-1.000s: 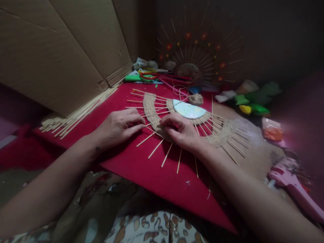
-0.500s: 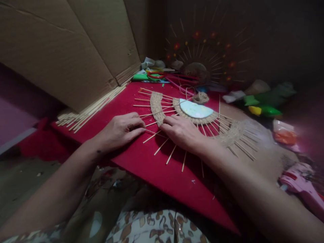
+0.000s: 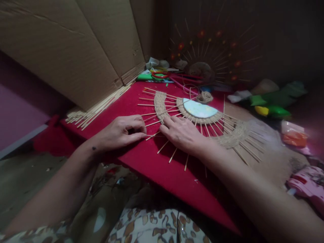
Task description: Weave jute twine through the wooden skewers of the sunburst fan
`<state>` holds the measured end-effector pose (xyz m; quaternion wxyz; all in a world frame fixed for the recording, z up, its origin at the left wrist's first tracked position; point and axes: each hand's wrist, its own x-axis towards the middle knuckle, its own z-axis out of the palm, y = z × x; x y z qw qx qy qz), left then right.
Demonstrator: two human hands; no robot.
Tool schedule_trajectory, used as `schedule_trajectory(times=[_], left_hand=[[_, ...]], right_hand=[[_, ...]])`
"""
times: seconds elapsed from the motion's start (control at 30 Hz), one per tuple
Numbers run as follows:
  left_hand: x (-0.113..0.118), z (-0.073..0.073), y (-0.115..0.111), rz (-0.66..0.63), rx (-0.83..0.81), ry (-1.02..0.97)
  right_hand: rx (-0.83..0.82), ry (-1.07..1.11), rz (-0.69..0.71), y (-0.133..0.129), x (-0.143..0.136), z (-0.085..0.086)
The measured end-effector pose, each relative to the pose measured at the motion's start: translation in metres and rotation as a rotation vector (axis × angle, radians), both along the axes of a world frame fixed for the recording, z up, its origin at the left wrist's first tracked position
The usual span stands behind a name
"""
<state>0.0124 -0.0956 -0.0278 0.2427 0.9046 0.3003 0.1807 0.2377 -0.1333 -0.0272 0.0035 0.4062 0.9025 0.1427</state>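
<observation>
On the red surface lies a half-round piece of thin sticks fanning out, with a woven twine band [image 3: 160,106] and a pale blue half-disc [image 3: 198,108] at its centre. My left hand [image 3: 126,131] is closed in a pinch on a strand of twine [image 3: 154,136], left of the sticks. That strand runs across to my right hand [image 3: 181,133], whose fingers are bent and pressed at the lower end of the left band. My right palm and forearm hide the lower middle of the weave. Beyond the half-disc sits a ball of twine [image 3: 204,97].
Loose sticks [image 3: 98,106] lie by a leaning cardboard sheet [image 3: 106,44] on the left. Red-handled scissors [image 3: 160,75] are at the back. A pink glue gun [image 3: 307,185] and an orange packet [image 3: 294,138] lie right. A flowered stick fan [image 3: 202,67] stands behind.
My left hand has drawn slightly away from the right and toward me, with the twine stretched between them. My right hand stays at the band. The whole view has shifted a little.
</observation>
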Motion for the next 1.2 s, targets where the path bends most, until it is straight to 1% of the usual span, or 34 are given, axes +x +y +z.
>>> schedule_trajectory(times=[0.07,0.2,0.43,0.5,0.57,0.63,0.7,0.77,0.83,0.9,0.97,1.07,1.2], left_hand=[[-0.004,0.001,-0.001,-0.038,-0.037,0.014],[-0.01,0.003,0.0,-0.097,-0.057,0.06],[-0.012,0.006,-0.001,-0.105,-0.045,0.09],[-0.012,0.004,-0.001,-0.082,0.025,0.093],[-0.009,0.002,0.001,-0.036,0.134,0.1],[-0.004,0.0,0.007,0.003,0.242,0.112],[0.004,0.0,0.016,0.014,0.333,0.135],[0.014,0.003,0.027,0.005,0.413,0.176],[0.024,0.007,0.039,0.001,0.477,0.235],[0.031,0.01,0.048,-0.005,0.509,0.272],[0.035,0.012,0.053,-0.013,0.503,0.28],[0.033,0.009,0.056,-0.013,0.472,0.262],[0.023,0.0,0.06,0.016,0.46,0.238]], right_hand=[[0.007,0.005,-0.002,-0.001,0.0,-0.002],[0.0,0.011,-0.021,-0.003,-0.001,-0.004],[0.012,0.033,-0.023,-0.004,0.001,-0.004],[0.011,0.04,-0.021,-0.003,0.002,-0.005],[0.017,0.049,-0.011,-0.003,0.003,-0.006],[0.029,0.069,0.002,-0.001,0.004,-0.008],[0.039,0.114,0.015,0.002,0.006,-0.012],[0.038,0.205,0.01,0.004,0.008,-0.016],[0.014,0.359,-0.012,0.007,0.011,-0.019],[-0.026,0.534,-0.019,0.008,0.014,-0.02],[-0.064,0.646,0.003,0.009,0.016,-0.02],[-0.103,0.657,0.04,0.008,0.018,-0.02],[-0.098,0.619,0.053,0.01,0.018,-0.022]])
